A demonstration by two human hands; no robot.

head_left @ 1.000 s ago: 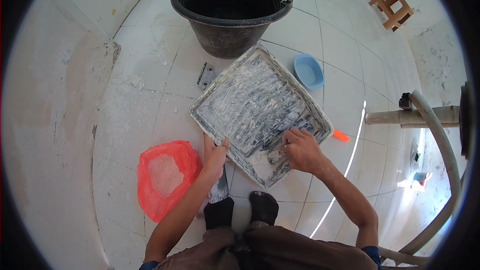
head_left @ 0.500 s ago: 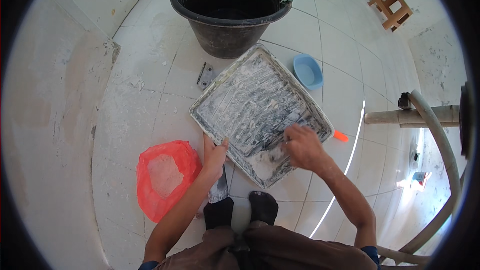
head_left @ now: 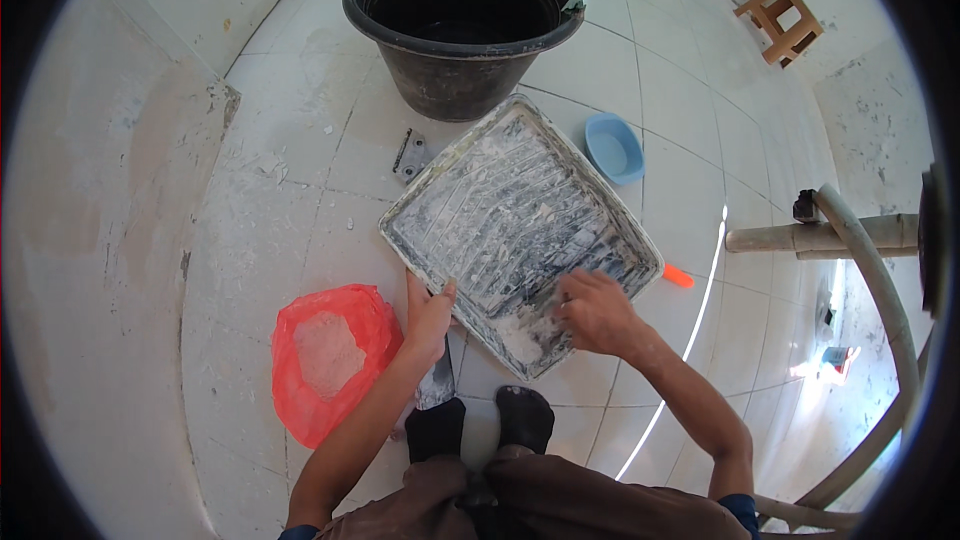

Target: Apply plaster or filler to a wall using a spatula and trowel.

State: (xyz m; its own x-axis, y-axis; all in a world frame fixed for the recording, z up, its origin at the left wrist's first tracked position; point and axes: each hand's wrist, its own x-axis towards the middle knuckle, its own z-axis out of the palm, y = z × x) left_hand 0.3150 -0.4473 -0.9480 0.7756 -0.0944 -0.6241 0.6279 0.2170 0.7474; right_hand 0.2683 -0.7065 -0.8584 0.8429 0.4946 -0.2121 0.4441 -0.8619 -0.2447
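Note:
A paint tray, ribbed and crusted with white and grey residue, lies turned cornerwise in front of me. My left hand is closed on its near left rim, thumb on top. Over the near right part of the tray, my right hand has its fingers curled down at the residue; whatever they pinch, if anything, is hidden. Loose white powder has gathered in the near corner. A flat metal blade shows below my left hand, close to my foot. An orange handle sticks out from under the tray's right corner.
Beyond the tray stands a large black bucket. A blue bowl sits right of the tray, a small grey tool left. A red bag of pale powder lies near my left forearm. Bamboo poles and a brown stool are at right.
My right hand has moved slightly left and nearer across the tray. The tray has shifted a little, and my left hand keeps its hold on the rim.

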